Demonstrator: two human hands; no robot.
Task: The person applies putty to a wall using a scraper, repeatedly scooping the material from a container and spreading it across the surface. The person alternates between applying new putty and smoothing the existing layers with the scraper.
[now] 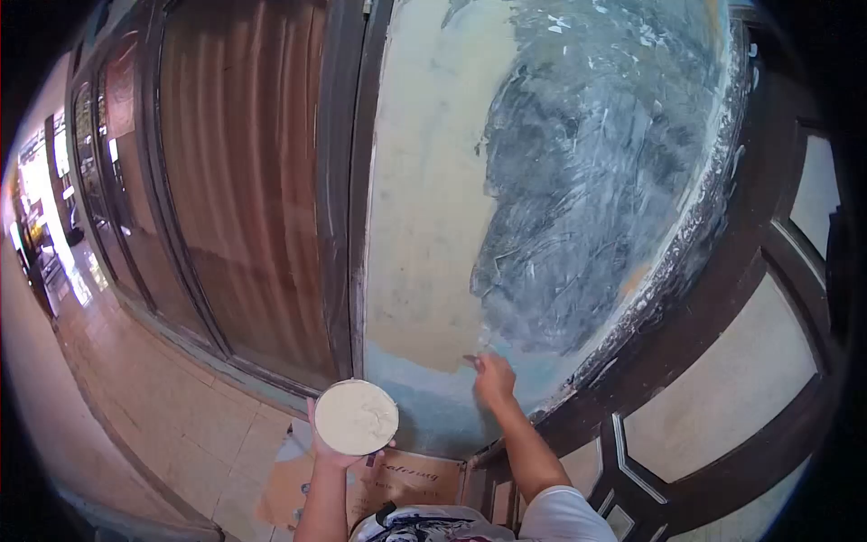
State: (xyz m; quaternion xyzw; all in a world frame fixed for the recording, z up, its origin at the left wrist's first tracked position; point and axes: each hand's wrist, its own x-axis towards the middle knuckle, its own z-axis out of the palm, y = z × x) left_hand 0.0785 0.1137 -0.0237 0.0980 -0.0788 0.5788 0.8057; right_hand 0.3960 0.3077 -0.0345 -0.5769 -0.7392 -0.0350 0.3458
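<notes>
We held a round tub [356, 453] in our left hand [327, 450], its fingers cupped around the side and underneath; the cream paste [348, 414] inside was soft and lightly ridged. Our right hand [494, 379] gripped a small tool [470, 359], fingers curled tight, at the lower part of the wall [411, 388]. Whether the tool touched the wall, we could not tell. Matte cream covered the wall's left, streaky grey its right, smooth blue its near end. On the flattened cardboard [415, 488] below, we read script resembling "Catering". A dark window frame [348, 190] bounded the wall left, a panelled wooden door [713, 388] right; we had open tiled floor [203, 434] to the left.
</notes>
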